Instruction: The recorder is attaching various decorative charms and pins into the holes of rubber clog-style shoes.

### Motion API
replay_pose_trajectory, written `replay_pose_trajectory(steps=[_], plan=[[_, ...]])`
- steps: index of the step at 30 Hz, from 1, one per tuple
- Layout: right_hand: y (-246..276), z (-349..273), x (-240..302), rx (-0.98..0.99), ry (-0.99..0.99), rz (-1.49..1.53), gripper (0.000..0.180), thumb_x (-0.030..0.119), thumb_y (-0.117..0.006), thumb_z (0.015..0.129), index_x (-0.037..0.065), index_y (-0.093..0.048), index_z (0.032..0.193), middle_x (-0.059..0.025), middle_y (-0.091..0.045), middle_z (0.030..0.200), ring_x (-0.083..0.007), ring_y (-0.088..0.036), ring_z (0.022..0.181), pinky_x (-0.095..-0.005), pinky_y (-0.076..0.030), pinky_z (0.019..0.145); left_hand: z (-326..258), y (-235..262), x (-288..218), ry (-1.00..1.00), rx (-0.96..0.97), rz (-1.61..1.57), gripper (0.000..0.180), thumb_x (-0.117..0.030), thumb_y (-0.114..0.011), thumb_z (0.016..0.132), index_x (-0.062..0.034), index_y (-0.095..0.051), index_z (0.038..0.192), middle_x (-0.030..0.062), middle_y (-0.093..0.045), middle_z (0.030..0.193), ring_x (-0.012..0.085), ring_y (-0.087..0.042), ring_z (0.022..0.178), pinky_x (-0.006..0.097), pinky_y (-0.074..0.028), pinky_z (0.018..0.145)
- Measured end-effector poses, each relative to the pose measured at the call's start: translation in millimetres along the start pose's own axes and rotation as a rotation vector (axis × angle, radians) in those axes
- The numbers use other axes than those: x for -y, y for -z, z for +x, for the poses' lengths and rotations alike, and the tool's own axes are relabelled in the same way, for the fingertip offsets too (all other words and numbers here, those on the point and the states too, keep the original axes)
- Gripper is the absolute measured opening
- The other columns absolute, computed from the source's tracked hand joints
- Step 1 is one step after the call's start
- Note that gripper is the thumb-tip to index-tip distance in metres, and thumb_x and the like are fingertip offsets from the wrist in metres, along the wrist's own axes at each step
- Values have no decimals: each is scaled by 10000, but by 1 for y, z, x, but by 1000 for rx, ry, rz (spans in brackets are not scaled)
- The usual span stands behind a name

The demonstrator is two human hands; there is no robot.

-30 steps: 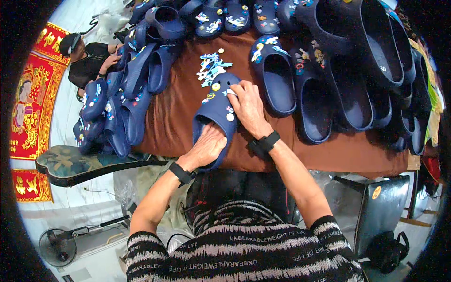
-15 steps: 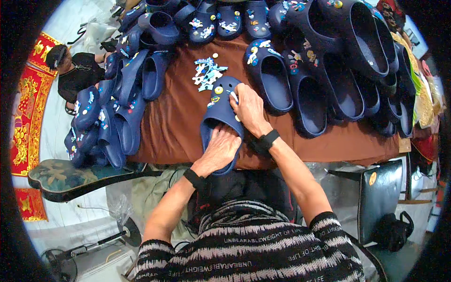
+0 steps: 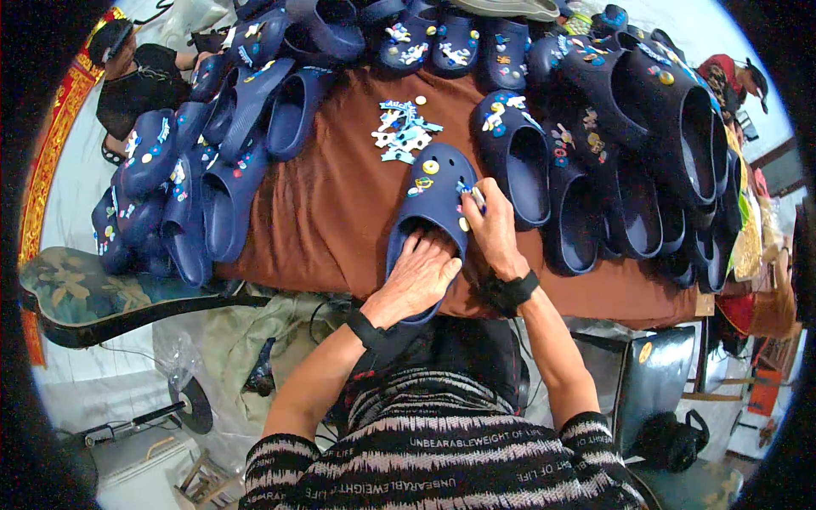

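A navy clog [image 3: 438, 191] with holes in its toe lies in front of me, its heel toward me. My left hand [image 3: 416, 280] reaches inside its opening and holds it, most fingertips hidden by the upper. Against the clog's right side, my right hand [image 3: 493, 225] pinches a small blue-and-white piece [image 3: 478, 201], partly covered by the fingers. A blue charm [image 3: 463, 188] shows beside those fingertips. Round yellow charm [image 3: 430, 167] and another yellowish charm [image 3: 422, 182] sit on the upper. Just beyond the toe, flat blue and white charms [image 3: 405, 132] lie in a loose pile.
A brown cloth [image 3: 319, 195] covers the table. Decorated navy clogs stand in rows at left [image 3: 225, 208], back [image 3: 455, 42] and right [image 3: 578, 221]. A cushioned chair [image 3: 110, 285] is at left, a black chair [image 3: 654, 370] at right. Other people [image 3: 140, 85] are at both sides.
The view has shifted, so the table and clog appear farther right. The blue charm by my right fingertips now shows more plainly. My left hand stays inside the clog.
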State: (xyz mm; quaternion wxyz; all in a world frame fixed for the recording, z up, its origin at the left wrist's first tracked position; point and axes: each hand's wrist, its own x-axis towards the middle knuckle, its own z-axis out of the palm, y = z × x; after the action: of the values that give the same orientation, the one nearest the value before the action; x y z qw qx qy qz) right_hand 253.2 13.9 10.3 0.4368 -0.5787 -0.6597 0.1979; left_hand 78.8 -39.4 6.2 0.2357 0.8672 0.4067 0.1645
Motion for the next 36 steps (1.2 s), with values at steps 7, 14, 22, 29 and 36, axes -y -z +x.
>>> replay_pose_trajectory(steps=[7,14,22,29,36], plan=[[-7,79,14,-69,237,-188,186,170,-645,916,48,-518,975,-186,-604,895,-416,-612,826,-499,-485,697,-2,-12,2,-45,-95,19,442,-310,-322,1045,17,-615,999,196,-592,1134,356,-486,1175,524,-263,1103],[-33,148,5,208,221,-308,472,434,-664,902,8,-593,1094,-265,-671,1020,-439,-639,988,-512,-496,810,-4,-14,-6,-8,-191,32,439,-305,-320,1049,-8,-622,936,177,-589,988,355,-508,1060,510,-294,1080],[-29,80,25,225,503,-443,261,337,-676,874,79,-710,888,-117,-662,981,-343,-620,937,-448,-539,771,-5,-11,-11,107,-69,82,443,-281,-396,1014,44,-566,1264,207,-488,1429,361,-361,1384,522,-231,1148],[-33,68,26,128,477,-431,245,285,-703,854,55,-643,912,-137,-624,951,-331,-599,939,-441,-494,765,0,-5,-18,142,146,130,453,-275,-403,1008,49,-547,1290,202,-510,1402,346,-370,1385,505,-219,1164],[-33,62,25,216,371,-255,207,208,-682,884,47,-553,910,-177,-593,899,-388,-609,813,-480,-495,706,-1,-4,-18,137,132,155,457,-259,-388,1006,53,-536,1306,209,-505,1402,351,-390,1358,503,-225,1152]])
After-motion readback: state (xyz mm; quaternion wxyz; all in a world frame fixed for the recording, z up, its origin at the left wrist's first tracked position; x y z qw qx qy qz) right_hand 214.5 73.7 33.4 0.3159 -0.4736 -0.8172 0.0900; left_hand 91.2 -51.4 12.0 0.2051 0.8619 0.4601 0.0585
